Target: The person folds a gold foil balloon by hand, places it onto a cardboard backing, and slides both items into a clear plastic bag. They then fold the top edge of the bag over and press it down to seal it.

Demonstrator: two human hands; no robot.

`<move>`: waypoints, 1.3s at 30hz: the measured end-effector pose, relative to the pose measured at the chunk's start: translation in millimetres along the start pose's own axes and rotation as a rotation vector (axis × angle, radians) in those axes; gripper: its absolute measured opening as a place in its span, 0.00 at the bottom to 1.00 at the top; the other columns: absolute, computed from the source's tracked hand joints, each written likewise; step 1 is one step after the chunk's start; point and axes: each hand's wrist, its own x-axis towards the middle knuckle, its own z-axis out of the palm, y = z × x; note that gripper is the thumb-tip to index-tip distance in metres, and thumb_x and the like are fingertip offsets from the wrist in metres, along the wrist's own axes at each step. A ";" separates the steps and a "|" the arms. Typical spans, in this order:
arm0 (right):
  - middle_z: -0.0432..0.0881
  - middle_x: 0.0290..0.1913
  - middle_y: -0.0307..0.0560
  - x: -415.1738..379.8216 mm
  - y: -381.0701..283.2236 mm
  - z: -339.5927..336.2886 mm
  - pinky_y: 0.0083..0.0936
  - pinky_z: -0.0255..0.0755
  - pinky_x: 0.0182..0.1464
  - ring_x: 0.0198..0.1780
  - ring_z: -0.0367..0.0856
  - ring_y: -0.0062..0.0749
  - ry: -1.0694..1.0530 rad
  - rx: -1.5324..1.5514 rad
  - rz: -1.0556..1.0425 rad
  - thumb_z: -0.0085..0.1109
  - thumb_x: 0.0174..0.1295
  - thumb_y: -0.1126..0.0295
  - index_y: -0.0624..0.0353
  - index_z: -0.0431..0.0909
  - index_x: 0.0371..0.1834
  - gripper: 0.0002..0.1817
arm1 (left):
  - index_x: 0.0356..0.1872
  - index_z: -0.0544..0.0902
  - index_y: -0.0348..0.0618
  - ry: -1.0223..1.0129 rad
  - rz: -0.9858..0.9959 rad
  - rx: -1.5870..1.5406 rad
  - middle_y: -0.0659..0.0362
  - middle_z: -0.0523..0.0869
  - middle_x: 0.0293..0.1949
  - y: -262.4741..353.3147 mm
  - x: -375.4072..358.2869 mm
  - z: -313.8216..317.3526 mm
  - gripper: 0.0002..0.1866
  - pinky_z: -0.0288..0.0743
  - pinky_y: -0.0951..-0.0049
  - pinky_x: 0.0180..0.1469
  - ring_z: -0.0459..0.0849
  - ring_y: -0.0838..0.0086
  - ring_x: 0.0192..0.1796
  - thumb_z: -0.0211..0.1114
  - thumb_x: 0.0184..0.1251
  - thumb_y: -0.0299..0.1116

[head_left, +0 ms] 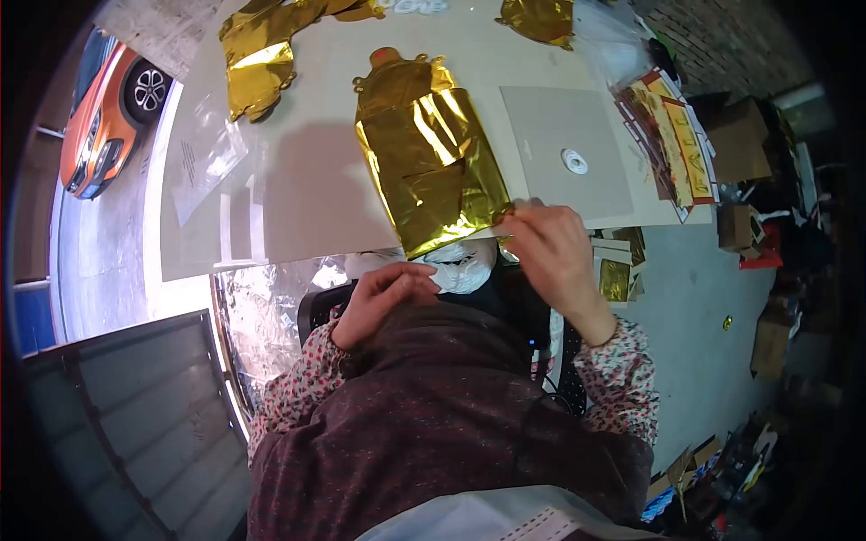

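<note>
A shiny gold foil piece [433, 162], folded into a long flat shape, lies on the pale table, its near end at the table's front edge. My right hand [550, 252] pinches the foil's lower right corner between thumb and fingers. Below the foil's near end, my left hand [388, 296] hovers close to my body with its fingers curled together; whether anything small is between them is hidden. White crumpled plastic [462, 268] sits beneath the table edge between my hands.
On the table [316, 198] are more gold foil [257, 59], a clear plastic bag [209, 171], a grey board [550, 117] with a white roll [574, 161], and printed cards [677, 149]. Cardboard boxes [740, 135] stand at right, an orange car [104, 117] at left.
</note>
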 end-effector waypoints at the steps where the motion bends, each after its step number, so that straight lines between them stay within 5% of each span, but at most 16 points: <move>1: 0.82 0.50 0.45 3.0 -6.8 4.9 0.40 0.72 0.59 0.56 0.79 0.41 -0.013 -0.083 -0.071 0.69 0.54 0.71 0.57 0.83 0.50 0.19 | 0.60 0.78 0.31 0.015 -0.002 -0.071 0.53 0.87 0.47 0.0 1.7 0.6 0.21 0.78 0.73 0.55 0.85 0.74 0.48 0.53 0.81 0.41; 4: 0.81 0.56 0.45 3.5 -10.8 25.8 0.46 0.62 0.66 0.61 0.76 0.42 -0.019 -0.064 -0.037 0.73 0.51 0.70 0.56 0.82 0.56 0.25 | 0.57 0.80 0.31 0.120 -0.052 -0.144 0.53 0.88 0.43 8.6 4.9 8.7 0.24 0.79 0.74 0.49 0.86 0.74 0.41 0.51 0.81 0.45; 11: 0.83 0.51 0.43 8.2 -8.8 44.9 0.42 0.67 0.64 0.57 0.79 0.36 0.060 -0.067 -0.170 0.71 0.54 0.67 0.57 0.83 0.51 0.20 | 0.47 0.85 0.34 0.258 -0.010 0.062 0.53 0.88 0.34 15.4 13.9 24.0 0.22 0.79 0.76 0.37 0.85 0.73 0.28 0.53 0.80 0.46; 22: 0.84 0.48 0.43 17.1 -13.9 58.2 0.42 0.70 0.61 0.51 0.81 0.36 0.135 -0.051 -0.221 0.72 0.52 0.66 0.59 0.84 0.47 0.19 | 0.40 0.86 0.36 0.238 -0.039 -0.089 0.55 0.88 0.30 25.6 15.4 25.6 0.21 0.78 0.76 0.35 0.83 0.75 0.27 0.52 0.80 0.42; 27: 0.83 0.46 0.42 12.7 -15.3 61.8 0.41 0.70 0.61 0.49 0.81 0.34 0.124 -0.082 -0.264 0.65 0.54 0.68 0.58 0.85 0.47 0.17 | 0.40 0.85 0.34 0.177 -0.073 -0.183 0.53 0.88 0.30 21.8 9.9 26.8 0.21 0.79 0.74 0.36 0.84 0.73 0.28 0.52 0.80 0.43; 33: 0.83 0.45 0.40 -5.7 -30.5 59.7 0.40 0.68 0.61 0.49 0.81 0.33 0.135 -0.092 -0.313 0.61 0.53 0.69 0.57 0.85 0.47 0.17 | 0.38 0.83 0.34 0.316 -0.041 -0.078 0.62 0.83 0.28 15.3 -1.5 17.0 0.21 0.79 0.80 0.37 0.86 0.77 0.32 0.55 0.79 0.46; 37: 0.84 0.46 0.37 -24.7 -51.1 54.8 0.40 0.63 0.65 0.48 0.82 0.31 0.085 -0.072 -0.317 0.65 0.53 0.72 0.53 0.86 0.48 0.17 | 0.33 0.80 0.35 0.420 0.050 0.067 0.68 0.79 0.27 22.0 -3.6 13.8 0.20 0.74 0.82 0.34 0.80 0.86 0.32 0.56 0.79 0.44; 39: 0.83 0.47 0.39 -29.4 -61.0 45.3 0.41 0.63 0.65 0.49 0.82 0.33 0.039 -0.036 -0.298 0.67 0.57 0.66 0.54 0.84 0.50 0.17 | 0.41 0.83 0.32 0.372 0.089 0.137 0.67 0.82 0.31 9.9 -4.5 1.6 0.20 0.74 0.81 0.36 0.77 0.87 0.33 0.55 0.80 0.42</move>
